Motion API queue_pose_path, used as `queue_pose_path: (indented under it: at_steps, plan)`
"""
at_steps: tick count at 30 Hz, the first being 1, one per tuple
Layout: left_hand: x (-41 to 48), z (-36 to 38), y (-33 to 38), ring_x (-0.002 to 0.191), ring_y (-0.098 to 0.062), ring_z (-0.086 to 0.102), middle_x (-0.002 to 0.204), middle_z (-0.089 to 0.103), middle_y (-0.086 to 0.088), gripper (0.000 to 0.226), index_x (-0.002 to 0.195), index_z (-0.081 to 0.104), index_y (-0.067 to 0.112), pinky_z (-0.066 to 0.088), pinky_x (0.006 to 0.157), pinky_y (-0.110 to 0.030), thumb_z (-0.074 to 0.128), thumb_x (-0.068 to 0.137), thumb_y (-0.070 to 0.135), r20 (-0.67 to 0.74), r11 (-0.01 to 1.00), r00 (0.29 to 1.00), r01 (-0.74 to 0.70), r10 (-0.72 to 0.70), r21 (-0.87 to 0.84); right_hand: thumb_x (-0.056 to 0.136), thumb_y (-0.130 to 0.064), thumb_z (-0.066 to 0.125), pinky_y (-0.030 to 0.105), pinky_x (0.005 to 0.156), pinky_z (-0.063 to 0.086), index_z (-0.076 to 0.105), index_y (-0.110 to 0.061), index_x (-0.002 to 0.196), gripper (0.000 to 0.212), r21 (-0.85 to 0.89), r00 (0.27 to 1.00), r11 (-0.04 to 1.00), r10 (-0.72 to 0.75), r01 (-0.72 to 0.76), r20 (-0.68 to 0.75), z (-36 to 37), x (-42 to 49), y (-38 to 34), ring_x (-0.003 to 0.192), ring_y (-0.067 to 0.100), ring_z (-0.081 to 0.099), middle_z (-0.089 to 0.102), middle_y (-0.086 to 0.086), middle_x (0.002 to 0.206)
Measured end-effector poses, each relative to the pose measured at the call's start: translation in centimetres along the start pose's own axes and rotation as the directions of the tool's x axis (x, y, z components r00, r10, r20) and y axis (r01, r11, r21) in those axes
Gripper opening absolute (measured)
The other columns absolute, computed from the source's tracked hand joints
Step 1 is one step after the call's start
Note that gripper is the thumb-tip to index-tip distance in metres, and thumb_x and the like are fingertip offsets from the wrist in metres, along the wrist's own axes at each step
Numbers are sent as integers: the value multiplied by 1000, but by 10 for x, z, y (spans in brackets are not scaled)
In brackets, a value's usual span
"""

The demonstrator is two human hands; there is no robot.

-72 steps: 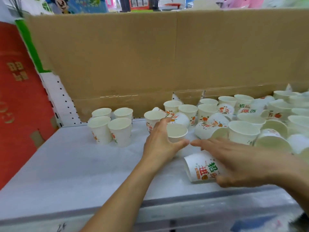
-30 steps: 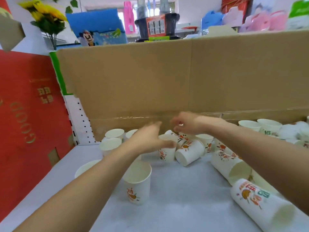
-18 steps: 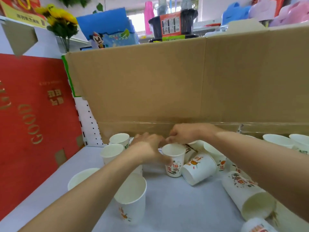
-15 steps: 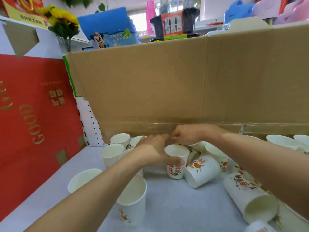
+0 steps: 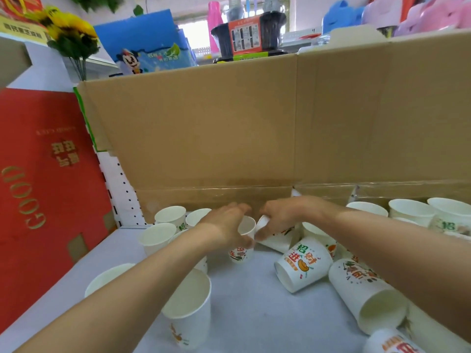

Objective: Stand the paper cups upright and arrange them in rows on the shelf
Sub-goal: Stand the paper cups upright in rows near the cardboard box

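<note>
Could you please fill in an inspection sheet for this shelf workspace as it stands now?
Surface: pale shelf, cups spread across it.
Job's things: left cups upright in a group; back cups upright at far right; fallen cups lying on their sides at right.
Clutter: nothing seen.
Hands: left hand grips an upright held cup; right hand grips a tilted cup.
Cables: nothing seen.
Surroundings: cardboard behind; red box at left; flowers above.

Upright cups (image 5: 163, 235) left of toppled cups (image 5: 303, 268)
</note>
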State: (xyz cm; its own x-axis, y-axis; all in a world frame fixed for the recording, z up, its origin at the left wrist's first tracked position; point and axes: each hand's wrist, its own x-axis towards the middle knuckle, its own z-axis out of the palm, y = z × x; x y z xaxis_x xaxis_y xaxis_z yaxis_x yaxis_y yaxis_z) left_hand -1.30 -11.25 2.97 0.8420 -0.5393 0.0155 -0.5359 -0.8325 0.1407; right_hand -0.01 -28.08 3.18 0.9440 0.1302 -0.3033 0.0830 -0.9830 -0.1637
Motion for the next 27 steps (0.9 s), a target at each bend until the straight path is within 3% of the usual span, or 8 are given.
queue_pose_path:
  at_steps: [5,10,17,20,22,24,25,27]
  plan:
    - [0,2,-9,142,-24,26,155,30,1,79,150,25,24,22,114,-33,68,85,38,2,1000,1000,-15,15,-23,73,-48,75,33,77,53,51,-20,116,57,34,985,999,30,-24,-172,2,1,-1,93,18,60,60,0,108]
    - [-8,-1,-8,143,-22,22,154,31,0,79,150,24,25,11,115,-30,67,86,42,-30,1000,999,-27,26,-12,70,-31,81,38,90,51,39,-20,138,81,248,942,966,18,70,-336,-6,-11,6,108,20,53,52,2,130]
    - [-54,-10,19,136,-12,35,149,37,9,71,147,31,29,34,104,-29,60,86,53,-297,985,952,-119,78,-122,71,-46,79,41,107,38,30,-26,148,94,143,977,988,-29,60,-210,8,-17,6,133,21,41,39,-3,149]
    - [-79,-3,46,127,-3,39,137,43,18,64,142,34,38,35,99,-25,60,86,53,-386,952,911,-237,148,-195,76,-56,70,42,109,36,32,-29,147,85,112,951,983,-110,148,-290,1,-33,10,136,22,39,40,-3,150]
    - [-87,5,64,127,-1,38,136,41,21,65,142,32,40,35,98,-25,60,85,55,-384,923,903,-299,193,-241,88,-48,62,34,110,32,32,-24,148,72,12,918,989,-130,145,-375,-13,-64,12,137,21,37,38,0,151]
    - [-87,17,79,133,-2,32,145,34,20,73,147,24,38,32,99,-23,59,85,56,-343,918,917,-300,204,-258,92,-44,57,25,94,41,45,-23,140,54,-57,892,991,-132,119,-432,-21,-105,17,118,17,53,56,-1,133]
    - [-84,23,86,136,-4,29,151,30,17,78,149,20,36,31,101,-24,58,85,57,-328,926,925,-280,190,-253,92,-46,57,22,78,44,56,-26,128,42,-75,885,991,-135,113,-446,-20,-123,22,98,14,59,64,-6,110]
    - [-75,34,96,139,-8,26,155,25,11,83,151,15,31,31,104,-28,58,85,58,-306,946,941,-220,142,-239,90,-50,56,20,58,35,61,-31,103,23,-96,889,992,-114,79,-445,-11,-157,32,71,9,53,53,-16,76]
